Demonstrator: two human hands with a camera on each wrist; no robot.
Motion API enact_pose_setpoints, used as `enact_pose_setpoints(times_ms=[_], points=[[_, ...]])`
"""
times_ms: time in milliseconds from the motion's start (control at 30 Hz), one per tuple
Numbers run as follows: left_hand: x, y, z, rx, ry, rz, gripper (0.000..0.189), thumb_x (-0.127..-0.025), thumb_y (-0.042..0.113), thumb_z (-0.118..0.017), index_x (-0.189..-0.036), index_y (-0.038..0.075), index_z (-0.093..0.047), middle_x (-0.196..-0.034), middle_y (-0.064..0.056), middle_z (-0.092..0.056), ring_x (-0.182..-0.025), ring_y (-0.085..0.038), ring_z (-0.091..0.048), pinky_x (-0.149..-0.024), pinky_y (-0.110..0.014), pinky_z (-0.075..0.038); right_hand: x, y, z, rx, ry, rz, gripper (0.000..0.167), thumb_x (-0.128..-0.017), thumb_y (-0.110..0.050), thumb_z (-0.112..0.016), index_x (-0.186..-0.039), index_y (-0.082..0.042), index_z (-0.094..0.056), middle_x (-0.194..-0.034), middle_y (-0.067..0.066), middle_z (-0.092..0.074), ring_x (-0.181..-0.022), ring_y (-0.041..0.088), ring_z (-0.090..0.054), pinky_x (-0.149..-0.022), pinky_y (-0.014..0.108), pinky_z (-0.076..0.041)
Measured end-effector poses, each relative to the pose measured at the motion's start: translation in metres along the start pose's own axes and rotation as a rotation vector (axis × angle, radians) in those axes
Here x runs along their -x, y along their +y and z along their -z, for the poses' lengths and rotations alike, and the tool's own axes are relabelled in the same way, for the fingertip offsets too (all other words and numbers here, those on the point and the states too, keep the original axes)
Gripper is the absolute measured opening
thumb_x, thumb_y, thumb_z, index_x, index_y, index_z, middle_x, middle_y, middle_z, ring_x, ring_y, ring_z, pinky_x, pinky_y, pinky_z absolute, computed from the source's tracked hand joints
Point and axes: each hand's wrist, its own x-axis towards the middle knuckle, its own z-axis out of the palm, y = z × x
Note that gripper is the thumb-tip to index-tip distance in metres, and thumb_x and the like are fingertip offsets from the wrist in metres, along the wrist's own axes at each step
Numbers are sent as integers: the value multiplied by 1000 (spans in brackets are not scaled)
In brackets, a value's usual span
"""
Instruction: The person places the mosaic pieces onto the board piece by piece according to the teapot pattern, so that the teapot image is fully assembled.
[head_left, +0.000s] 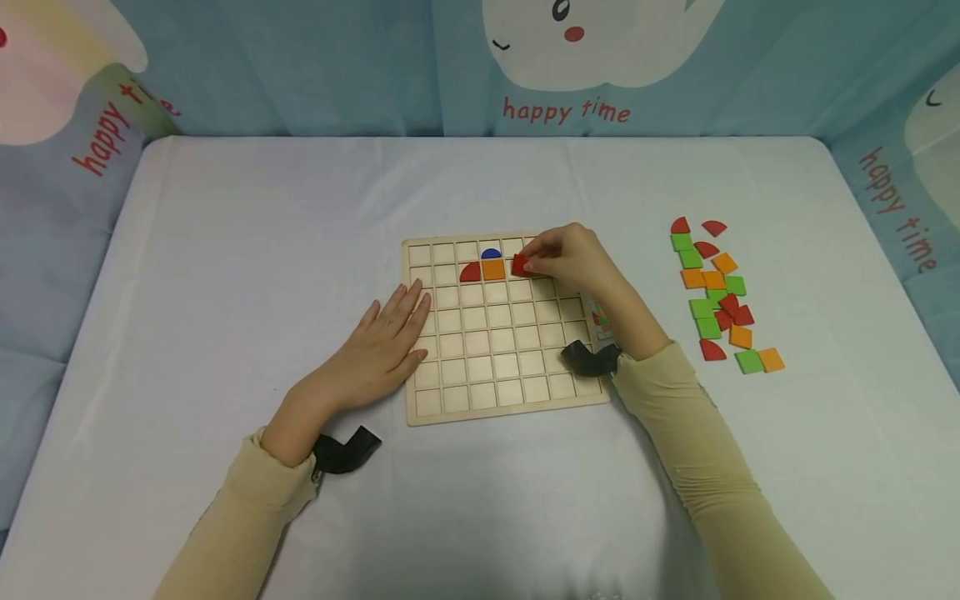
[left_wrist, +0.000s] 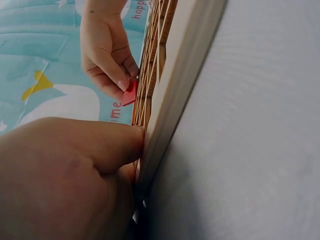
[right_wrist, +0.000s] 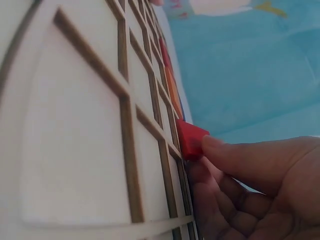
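My right hand (head_left: 573,254) pinches a red tile (head_left: 519,266) between thumb and fingertips at the upper right of the wooden grid board (head_left: 506,410). The right wrist view shows the tile (right_wrist: 191,140) tilted, one edge right at the grid ridges and part of it behind the thumb. Just left of it, an orange square (head_left: 492,269) lies in a cell, with a red quarter-circle (head_left: 470,272) to its left and a blue half-circle (head_left: 491,253) above. With fingers straight and spread, my left hand (head_left: 378,350) rests at the board's left edge, its thumb (left_wrist: 120,145) touching the frame.
On the right of the white table (head_left: 240,217) lie loose green squares (head_left: 748,362), orange squares (head_left: 740,337) and red quarter-circles (head_left: 712,350), some overlapping. A colourful printed thing (head_left: 602,322) shows partly beneath the right forearm. Blue printed curtain (head_left: 315,67) surrounds the table.
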Motion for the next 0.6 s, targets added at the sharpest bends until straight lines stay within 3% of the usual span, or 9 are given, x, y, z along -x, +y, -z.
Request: enact_pose_setpoints(times_ms=[333, 600], points=[[-1, 0, 1, 3, 0, 0, 65, -102, 24, -37, -151, 0, -1, -157, -15, 9, -143, -27, 13, -112, -52, 3, -2, 0, -2, 48, -38, 89, 18, -88, -5, -66, -103, 2, -71, -107, 15, -67, -93, 25, -61, -79, 33, -48], [0, 0, 0, 8, 5, 3, 65, -102, 24, -38, -151, 0, -2, -157, -15, 8, -143, -28, 12, -112, -53, 3, -1, 0, -2, 52, -45, 78, 17, -88, -6, -67, -103, 0, -72, -106, 14, -67, -93, 23, -63, -81, 35, -49]])
